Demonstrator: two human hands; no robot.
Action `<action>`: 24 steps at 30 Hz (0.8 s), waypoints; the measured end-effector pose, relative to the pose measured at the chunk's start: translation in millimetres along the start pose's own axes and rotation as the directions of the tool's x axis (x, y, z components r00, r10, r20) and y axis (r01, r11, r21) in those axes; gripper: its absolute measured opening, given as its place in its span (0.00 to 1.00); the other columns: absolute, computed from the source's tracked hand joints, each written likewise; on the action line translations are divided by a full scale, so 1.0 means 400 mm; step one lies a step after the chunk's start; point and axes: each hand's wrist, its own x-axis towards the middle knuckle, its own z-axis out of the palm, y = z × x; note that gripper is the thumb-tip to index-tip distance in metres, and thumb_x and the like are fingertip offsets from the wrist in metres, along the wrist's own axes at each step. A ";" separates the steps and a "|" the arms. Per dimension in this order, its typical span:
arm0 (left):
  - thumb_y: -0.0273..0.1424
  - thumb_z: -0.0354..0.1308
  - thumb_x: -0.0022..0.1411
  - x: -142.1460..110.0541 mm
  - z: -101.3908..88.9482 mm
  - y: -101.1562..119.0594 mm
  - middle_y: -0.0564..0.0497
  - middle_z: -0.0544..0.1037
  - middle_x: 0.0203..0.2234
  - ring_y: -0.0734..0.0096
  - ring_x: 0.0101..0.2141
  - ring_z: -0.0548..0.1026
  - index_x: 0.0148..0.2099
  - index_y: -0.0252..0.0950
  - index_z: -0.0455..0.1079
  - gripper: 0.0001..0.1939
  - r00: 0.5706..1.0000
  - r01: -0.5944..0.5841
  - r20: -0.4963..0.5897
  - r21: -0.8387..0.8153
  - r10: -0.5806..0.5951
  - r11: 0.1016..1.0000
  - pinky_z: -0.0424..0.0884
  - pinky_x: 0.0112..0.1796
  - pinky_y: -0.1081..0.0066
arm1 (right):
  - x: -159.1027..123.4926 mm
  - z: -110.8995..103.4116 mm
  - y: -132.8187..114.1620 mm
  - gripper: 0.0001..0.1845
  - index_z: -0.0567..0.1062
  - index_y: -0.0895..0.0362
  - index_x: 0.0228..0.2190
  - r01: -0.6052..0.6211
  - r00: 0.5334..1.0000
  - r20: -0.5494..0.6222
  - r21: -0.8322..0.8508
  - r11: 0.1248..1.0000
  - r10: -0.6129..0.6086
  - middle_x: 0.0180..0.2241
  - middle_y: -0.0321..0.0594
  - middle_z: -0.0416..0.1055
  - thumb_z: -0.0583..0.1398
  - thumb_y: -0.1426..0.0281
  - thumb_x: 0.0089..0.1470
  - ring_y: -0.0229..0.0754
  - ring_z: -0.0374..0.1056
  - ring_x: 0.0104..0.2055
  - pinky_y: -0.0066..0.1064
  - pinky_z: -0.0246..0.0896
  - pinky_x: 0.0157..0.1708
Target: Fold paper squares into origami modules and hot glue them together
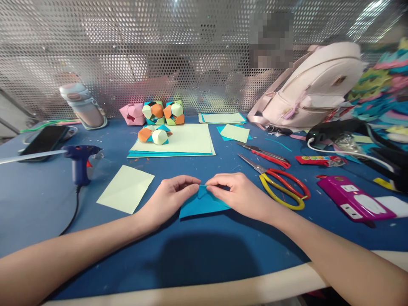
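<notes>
A blue sheet of paper is between my two hands, its far edge bent up at the middle. My left hand pinches that edge on the left side with thumb and fingers. On the other side, my right hand pinches the same edge, fingertips almost meeting the left ones. Both hands cover part of the sheet's sides. Left of my left hand lies a pale green square of paper. Scissors with red and yellow handles rest just beyond my right hand, beside a red box cutter.
A glue gun, a phone and a bottle stand or lie at left. Folded paper shapes sit by a paper stack. At right are a backpack, a purple power strip and a red wrapper.
</notes>
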 end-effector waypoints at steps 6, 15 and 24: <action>0.40 0.51 0.60 0.004 -0.014 0.001 0.54 0.80 0.34 0.66 0.37 0.75 0.40 0.42 0.77 0.15 0.994 -0.050 0.100 0.098 0.040 0.994 0.68 0.37 0.75 | -0.001 -0.001 0.003 0.09 0.77 0.59 0.29 0.024 1.000 0.016 -0.016 1.000 -0.024 0.29 0.37 0.75 0.56 0.75 0.55 0.35 0.68 0.30 0.24 0.59 0.32; 0.37 0.54 0.58 0.004 -0.013 -0.001 0.53 0.81 0.31 0.65 0.33 0.76 0.37 0.42 0.78 0.12 0.993 -0.094 0.085 0.149 0.082 0.984 0.69 0.35 0.74 | 0.002 -0.005 0.002 0.09 0.78 0.58 0.31 0.027 0.998 0.062 -0.022 0.999 -0.026 0.32 0.38 0.76 0.56 0.74 0.56 0.36 0.69 0.32 0.25 0.61 0.33; 0.37 0.54 0.56 0.003 -0.013 0.002 0.53 0.79 0.27 0.66 0.30 0.73 0.33 0.39 0.77 0.12 0.990 -0.082 0.127 0.180 0.059 0.980 0.68 0.31 0.74 | -0.002 -0.007 -0.001 0.11 0.78 0.58 0.31 0.051 0.993 0.109 -0.018 0.999 -0.048 0.31 0.38 0.76 0.55 0.74 0.56 0.36 0.69 0.32 0.25 0.61 0.32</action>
